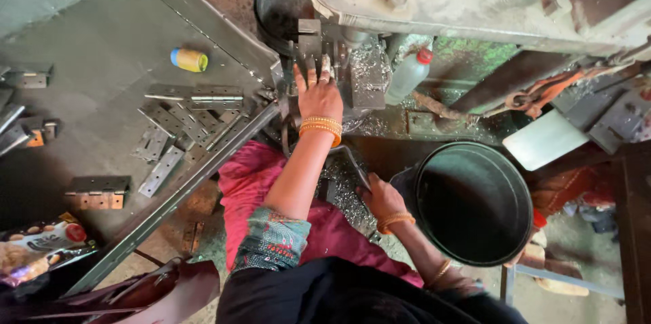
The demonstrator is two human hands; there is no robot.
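Nearest, the right hand (381, 198) rested closed on a metal handle (349, 161) beside the black bucket (473, 203), amid shavings. Farther, the left hand (319, 97), fingers spread, pressed a small metal piece, mostly hidden, under the press machine (352, 59). Beyond, on the desk (88, 46), many flat hinges (196, 104) lay scattered; which were finished could not be told.

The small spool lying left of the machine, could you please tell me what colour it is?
The spool is yellow with a blue end cap, seen best in the head view.
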